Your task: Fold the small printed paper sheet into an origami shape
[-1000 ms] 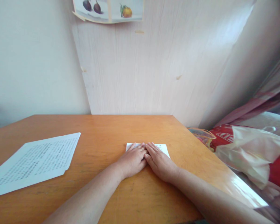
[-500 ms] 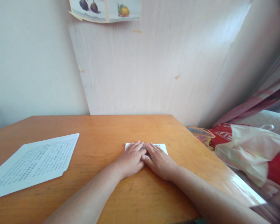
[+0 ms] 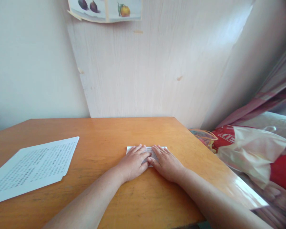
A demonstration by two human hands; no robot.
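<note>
L hand point(image 3: 133, 163) and R hand point(image 3: 168, 163) both lie palm-down on a small printed sheet point(image 3: 148, 149), which sits flat on the desk point(image 3: 105, 133), approx. centre-right of view, nearer the person than the far edge. L fingers are stretched out and a little spread, pointing away from the body, tips near the sheet's far edge; R fingers also straight, closer tog., angled up-left. Neither set is curled round anything, so no grip, just hands laid on paper. Thumbs point inward and come v. close btwn the hands (touching or not, can't tell). A strip of the sheet w/ rows of tiny print shows in the gap; its L and R ends are mostly under the hands, only the far corners peeking out.

Well apart on the L side of the desk: a larger printed sheet point(image 3: 38, 165), set at a slant, covered in rows of small dark marks, too small to read. Behind the desk, a pale wood-grain panel point(image 3: 133, 79) w/ a fruit picture point(image 3: 90, 12) up top, cut off by the frame. Off the desk's R edge: whitish plastic bag point(image 3: 252, 152) over smth red point(image 3: 284, 173), pinkish curtain point(image 3: 271, 86) above
</note>
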